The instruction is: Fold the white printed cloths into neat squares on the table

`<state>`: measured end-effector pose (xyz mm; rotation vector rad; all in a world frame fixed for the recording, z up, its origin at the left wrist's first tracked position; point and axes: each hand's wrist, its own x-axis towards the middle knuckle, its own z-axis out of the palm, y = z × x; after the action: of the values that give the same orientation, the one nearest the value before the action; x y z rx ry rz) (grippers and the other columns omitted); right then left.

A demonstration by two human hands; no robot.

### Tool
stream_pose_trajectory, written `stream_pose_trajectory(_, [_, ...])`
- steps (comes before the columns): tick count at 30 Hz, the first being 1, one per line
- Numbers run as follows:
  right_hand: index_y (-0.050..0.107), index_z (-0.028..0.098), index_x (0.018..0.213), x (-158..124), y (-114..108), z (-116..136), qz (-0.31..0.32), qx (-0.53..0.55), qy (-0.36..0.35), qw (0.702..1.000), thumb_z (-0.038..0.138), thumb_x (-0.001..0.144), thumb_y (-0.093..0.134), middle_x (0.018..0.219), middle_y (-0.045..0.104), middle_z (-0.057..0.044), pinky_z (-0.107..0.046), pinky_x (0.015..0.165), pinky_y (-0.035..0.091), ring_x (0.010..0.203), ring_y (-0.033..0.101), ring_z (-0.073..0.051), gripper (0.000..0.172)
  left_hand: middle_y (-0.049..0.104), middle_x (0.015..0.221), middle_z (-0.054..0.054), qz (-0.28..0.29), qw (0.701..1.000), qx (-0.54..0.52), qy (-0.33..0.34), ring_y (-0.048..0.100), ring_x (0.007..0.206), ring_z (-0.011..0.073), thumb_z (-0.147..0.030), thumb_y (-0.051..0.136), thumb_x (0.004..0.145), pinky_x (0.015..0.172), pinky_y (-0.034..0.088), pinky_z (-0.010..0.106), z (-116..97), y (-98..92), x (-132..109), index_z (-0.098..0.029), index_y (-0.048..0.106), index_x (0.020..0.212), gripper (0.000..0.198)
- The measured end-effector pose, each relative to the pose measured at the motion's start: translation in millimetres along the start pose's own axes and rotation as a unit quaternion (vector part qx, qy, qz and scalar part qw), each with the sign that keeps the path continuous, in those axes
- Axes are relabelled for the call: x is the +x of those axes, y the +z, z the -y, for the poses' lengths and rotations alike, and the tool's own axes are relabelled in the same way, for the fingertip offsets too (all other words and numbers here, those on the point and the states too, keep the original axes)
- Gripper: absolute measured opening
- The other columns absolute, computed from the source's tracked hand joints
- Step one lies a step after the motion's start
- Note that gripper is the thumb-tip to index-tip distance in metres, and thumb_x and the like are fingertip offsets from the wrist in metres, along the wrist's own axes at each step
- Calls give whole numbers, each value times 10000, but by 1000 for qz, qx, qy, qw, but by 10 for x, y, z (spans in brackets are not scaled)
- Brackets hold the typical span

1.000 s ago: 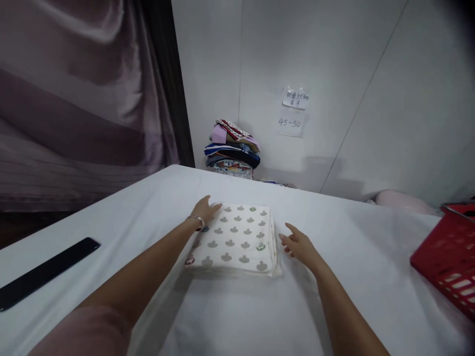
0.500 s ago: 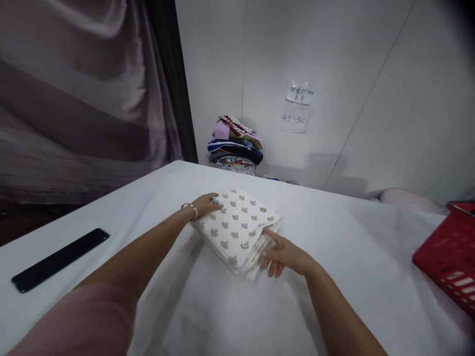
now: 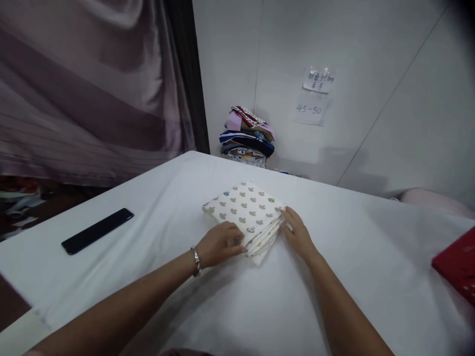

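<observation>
While the folded cloth (image 3: 243, 205) lay on the counter (image 3: 356, 252), the left hand (image 3: 219, 242) curled against its near corner and the right hand (image 3: 300, 235) touched its right corner, though whether either gripped I could not tell, with a black slab (image 3: 98, 231) left of the cloth and a fabric stack (image 3: 248, 134) beyond it.

your white table (image 3: 356, 257) carries a folded, patterned cloth (image 3: 241, 203) turned cornerwise before you, a flat black slab (image 3: 97, 231) to your left, and a partly visible red basket (image 3: 458, 264) to your right.
</observation>
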<state>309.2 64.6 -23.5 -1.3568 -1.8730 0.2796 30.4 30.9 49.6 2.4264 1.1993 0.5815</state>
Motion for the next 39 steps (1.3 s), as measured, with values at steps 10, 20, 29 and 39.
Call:
stream_pose_trajectory(10, [478, 214, 1275, -42, 99, -156, 37, -62, -63, 995, 257, 889, 395, 1406, 367, -87, -509, 1045, 301, 1331, 236, -257, 398, 559, 788, 20, -89, 992, 73, -57, 495, 786, 153, -279, 503, 835, 670, 391, 273, -177, 352, -39, -188, 561, 703, 171])
stream_pose_trajectory(20, [531, 201, 1216, -19, 50, -120, 36, -88, -63, 993, 252, 877, 411, 1357, 437, -88, -495, 1020, 343, 1306, 290, -262, 363, 553, 857, 30, -61, 992, 102, -34, 492, 800, 168, -341, 559, 807, 661, 389, 284, -256, 547, -157, -193, 532, 794, 151])
stream_pose_trajectory(29, [604, 217, 1069, 20, 59, -65, -38, -36, -154, 987, 209, 857, 448, 1221, 554, -85, -480, 999, 373, 1230, 399, -232, 263, 571, 957, 39, -42, 987, 158, -6, 480, 909, 209, -298, 619, 754, 769, 347, 355, -297, 374, -103, -217, 567, 922, 194])
stream_pose_trajectory(39, [604, 205, 1117, 20, 55, 63, 10, -51, -145, 988, 230, 877, 434, 1181, 574, -107, -442, 990, 387, 1194, 435, -230, 295, 607, 831, 20, -66, 994, 84, -39, 512, 824, 164, -313, 443, 874, 745, 341, 325, -299, 358, -14, -212, 619, 780, 224])
